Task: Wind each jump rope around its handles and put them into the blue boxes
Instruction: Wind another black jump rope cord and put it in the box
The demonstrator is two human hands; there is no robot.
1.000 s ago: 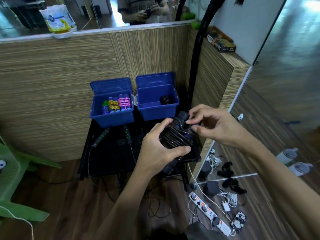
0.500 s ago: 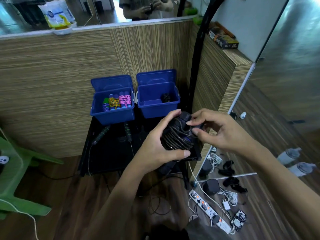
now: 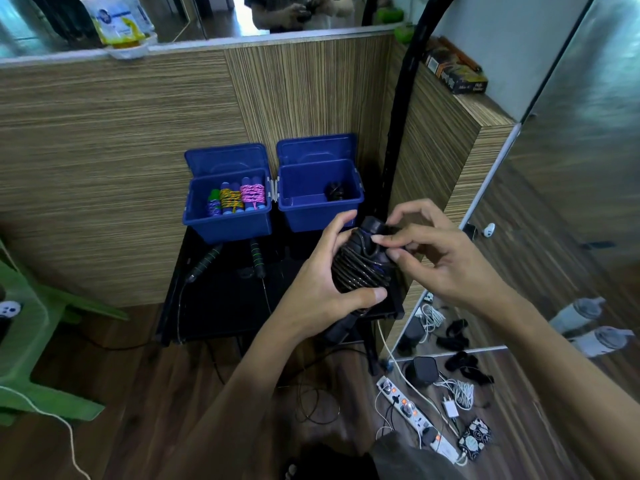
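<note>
Two hands, one bundle: your left hand [image 3: 322, 289] wraps the coiled middle of the black jump rope [image 3: 362, 271], thumb under it and fingers curled over the far side, which clamps the turns so they cannot spring loose.
Right hand: your right hand [image 3: 446, 261] pinches the rope's loose end against the handle tops at about 1 o'clock of the bundle; I judge you are tucking the tail to lock the winding.
Bundle location: held in the air over the right front edge of the black table [image 3: 221, 306], at 5 o'clock from the right blue box [image 3: 318, 216] and near it.
Long axis: the paired handles run from 7 o'clock, low and toward you, to 1 o'clock, with the caps pointing up and away toward the right blue box; the coils cross that axis.
Right box contents: one dark wound rope at its back right corner.
Left blue box [image 3: 228, 223]: three coloured wound ropes standing side by side along its back.
Unwound rope [image 3: 235, 261]: green-banded handles lying on the table at 6 o'clock from the left blue box, not yet wound.
</note>
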